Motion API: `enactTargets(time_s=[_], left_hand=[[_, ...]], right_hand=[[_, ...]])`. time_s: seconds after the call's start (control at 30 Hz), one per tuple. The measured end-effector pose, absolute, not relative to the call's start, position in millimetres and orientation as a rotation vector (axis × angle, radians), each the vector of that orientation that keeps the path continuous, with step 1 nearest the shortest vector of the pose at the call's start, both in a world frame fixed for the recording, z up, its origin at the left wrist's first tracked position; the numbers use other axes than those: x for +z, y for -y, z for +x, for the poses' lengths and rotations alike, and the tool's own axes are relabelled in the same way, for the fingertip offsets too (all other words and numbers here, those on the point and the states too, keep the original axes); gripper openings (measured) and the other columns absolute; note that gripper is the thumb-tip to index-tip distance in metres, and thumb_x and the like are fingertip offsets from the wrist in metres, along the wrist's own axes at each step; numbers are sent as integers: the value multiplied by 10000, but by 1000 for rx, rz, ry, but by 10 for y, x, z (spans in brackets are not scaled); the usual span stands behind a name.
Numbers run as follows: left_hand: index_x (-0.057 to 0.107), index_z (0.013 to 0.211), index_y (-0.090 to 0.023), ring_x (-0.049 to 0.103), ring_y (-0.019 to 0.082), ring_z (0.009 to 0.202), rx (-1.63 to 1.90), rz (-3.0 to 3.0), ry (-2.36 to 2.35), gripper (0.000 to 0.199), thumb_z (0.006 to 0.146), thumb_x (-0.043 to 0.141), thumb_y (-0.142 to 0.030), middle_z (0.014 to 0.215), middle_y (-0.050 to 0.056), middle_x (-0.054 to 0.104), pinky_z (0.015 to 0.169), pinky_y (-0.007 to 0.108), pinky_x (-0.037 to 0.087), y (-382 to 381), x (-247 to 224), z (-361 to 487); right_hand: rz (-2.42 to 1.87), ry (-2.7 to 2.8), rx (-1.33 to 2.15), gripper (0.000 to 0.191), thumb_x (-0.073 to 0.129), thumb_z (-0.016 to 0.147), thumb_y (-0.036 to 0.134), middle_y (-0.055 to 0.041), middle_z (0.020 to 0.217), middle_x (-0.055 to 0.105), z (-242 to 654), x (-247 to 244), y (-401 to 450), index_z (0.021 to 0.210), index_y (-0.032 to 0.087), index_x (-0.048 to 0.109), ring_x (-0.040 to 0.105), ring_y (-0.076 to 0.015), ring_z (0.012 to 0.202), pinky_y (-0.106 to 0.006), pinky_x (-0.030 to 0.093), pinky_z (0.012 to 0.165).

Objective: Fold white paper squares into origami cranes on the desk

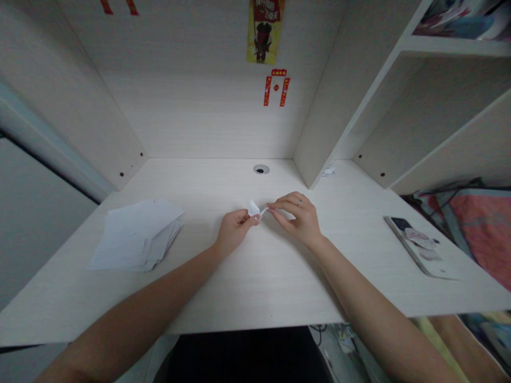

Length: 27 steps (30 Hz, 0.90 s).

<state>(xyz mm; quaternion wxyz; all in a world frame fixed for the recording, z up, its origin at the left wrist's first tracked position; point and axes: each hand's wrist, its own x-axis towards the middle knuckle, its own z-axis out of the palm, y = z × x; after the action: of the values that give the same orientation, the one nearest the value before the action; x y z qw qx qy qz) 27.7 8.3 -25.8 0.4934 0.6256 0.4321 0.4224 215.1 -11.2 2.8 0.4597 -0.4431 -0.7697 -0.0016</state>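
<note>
"Folded paper (253, 208), just one piece, small and white: what do we see of its shape?"

"We see a pointed flap standing up from the creased body, and a thin, narrow end slanting out to the right. Its finer folds are too small for us to make out."

"Where do we have it?"

"On the near side of the round cable hole (261, 169) in the counter (271, 287), almost straight before it. Our left hand (233, 231) pinches the body between thumb and fingers; our right hand (301, 221), wearing one ring (299, 202), nips the thin end in its fingertips."

"And our count of the rest?"

"One stack of white sheets (136, 234), left of the hole and nearer to us, overlapping too much for us to number. One flat pale device (423, 260), well to the hole's right. On the panel above the hole, one yellow-and-red poster (265, 37) and, beneath it, four small red pieces (267, 91): two upright strips, one crosswise, one diamond."
</note>
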Motion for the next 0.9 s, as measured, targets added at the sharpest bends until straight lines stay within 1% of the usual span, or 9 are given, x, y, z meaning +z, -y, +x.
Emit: enactTargets(time_s=[0.3, 0.5, 0.6, 0.8, 0.9], left_hand=[[679, 738, -142, 621, 157, 658, 1018, 1525, -1031, 297, 726, 626, -434, 701, 43, 681, 649, 259, 473, -67, -249, 273], [676, 752, -139, 613, 150, 663, 1040, 1528, -1053, 295, 731, 620, -428, 707, 36, 675, 651, 252, 462, -78, -278, 266], [670, 748, -141, 615, 151, 668, 1056, 1508, -1062, 291, 732, 619, -427, 703, 34, 674, 655, 253, 459, -82, -270, 264], [660, 724, -142, 613, 154, 662, 1054, 1488, -1061, 274, 717, 637, -415, 694, 34, 669, 652, 255, 456, -71, -238, 270], [661, 736, -142, 613, 157, 668, 1050, 1486, -1060, 271, 714, 641, -411, 703, 36, 668, 656, 258, 457, -74, -248, 272]], right_hand=[[-1126, 1818, 9, 98, 606, 792, 282, -44, 753, 673, 2073, 16, 153, 818, 255, 696, 577, -199, 748, -364, 444, 736], [-1102, 1747, 134, 87, 622, 781, 280, -37, 760, 685, 2007, -14, 148, 815, 257, 699, 587, -192, 740, -368, 448, 752], [-1129, 1658, 303, 92, 643, 767, 310, -42, 783, 695, 1989, 12, 140, 788, 255, 713, 603, -192, 755, -371, 451, 768], [-1129, 1393, 893, 154, 698, 696, 373, -42, 803, 704, 2005, -11, 90, 723, 224, 726, 622, -180, 761, -309, 452, 703], [-1144, 1271, 1069, 182, 729, 651, 374, -31, 782, 708, 2018, -66, 57, 727, 209, 728, 616, -164, 734, -297, 444, 713]])
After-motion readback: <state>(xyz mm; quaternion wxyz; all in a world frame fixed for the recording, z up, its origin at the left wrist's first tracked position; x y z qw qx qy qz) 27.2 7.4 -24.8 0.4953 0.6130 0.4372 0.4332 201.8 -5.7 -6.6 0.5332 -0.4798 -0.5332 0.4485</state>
